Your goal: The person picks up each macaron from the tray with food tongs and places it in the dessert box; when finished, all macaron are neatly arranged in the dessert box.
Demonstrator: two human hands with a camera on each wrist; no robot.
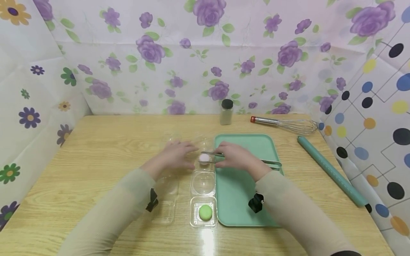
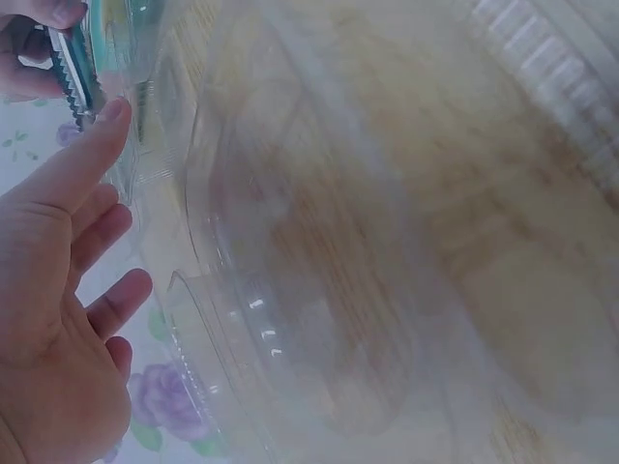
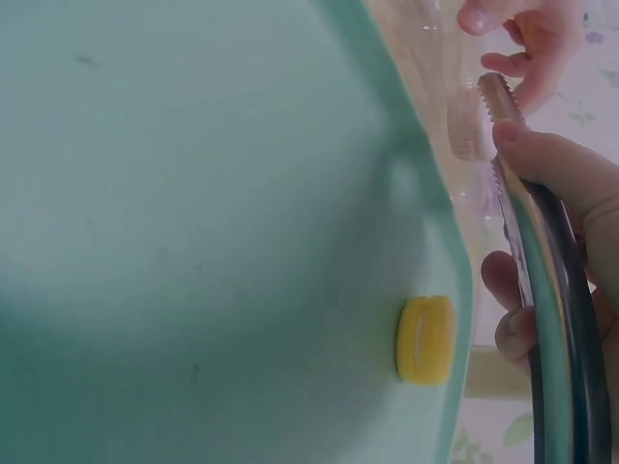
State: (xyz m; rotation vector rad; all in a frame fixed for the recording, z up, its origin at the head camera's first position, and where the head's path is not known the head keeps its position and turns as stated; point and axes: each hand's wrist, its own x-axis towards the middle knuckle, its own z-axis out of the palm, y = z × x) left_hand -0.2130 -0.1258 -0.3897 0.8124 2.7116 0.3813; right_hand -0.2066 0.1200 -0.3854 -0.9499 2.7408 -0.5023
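Observation:
Silver tongs (image 1: 270, 162) (image 3: 551, 280) are held in my right hand (image 1: 237, 156) (image 3: 580, 222), between thumb and fingers. Their serrated tips lie on either side of a pale pink round piece (image 1: 204, 158) at a clear plastic container in the head view. My left hand (image 1: 174, 155) (image 2: 58, 319), its fingers relaxed and apart, is just left of the tong tips; whether it touches the plastic cannot be told. A green round piece (image 1: 205, 212) sits in the nearest clear compartment (image 1: 192, 221). On the green tray (image 1: 237, 202) (image 3: 193, 193) lies a yellow piece (image 3: 424, 340).
More clear plastic packaging (image 1: 164, 212) (image 2: 319, 242) is left of the filled one. Behind the tray stands a black-capped jar (image 1: 226, 113). A whisk (image 1: 283, 123) lies at the back right, and a green rolling pin (image 1: 331, 171) lies right of the tray.

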